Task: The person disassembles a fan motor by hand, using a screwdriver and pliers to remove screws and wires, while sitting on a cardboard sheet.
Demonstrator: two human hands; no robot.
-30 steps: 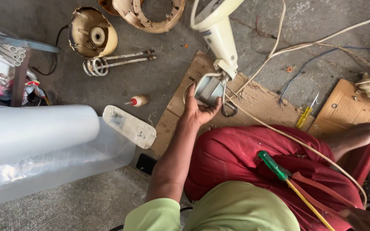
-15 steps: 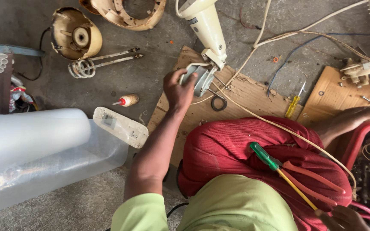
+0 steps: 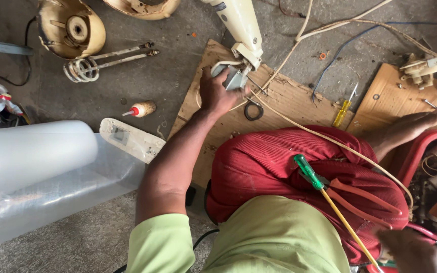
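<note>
My left hand (image 3: 218, 95) reaches forward and grips a small grey part (image 3: 235, 78) at the lower end of a cream plastic fan column (image 3: 238, 23), over a sheet of cardboard (image 3: 292, 96). A cream cable (image 3: 330, 139) runs from that part across my red-clad lap. On the lap lie a green-handled screwdriver with a yellow shaft (image 3: 307, 172) and red-handled pliers (image 3: 362, 197). My right hand (image 3: 413, 250) shows only partly at the bottom right corner, beside the yellow shaft; its grip is hidden.
A cream motor housing (image 3: 72, 28) and a coiled metal element (image 3: 84, 68) lie at the far left. A small red-tipped bottle (image 3: 140, 108), a white panel (image 3: 130, 139) and a clear plastic roll (image 3: 31, 167) sit left. A yellow screwdriver (image 3: 342, 111), black ring (image 3: 253, 110) and my bare foot (image 3: 405, 129) lie right.
My left hand has gone from touching the grey part with spread fingers to closing around it. The view has shifted, so everything sits lower and further right.
</note>
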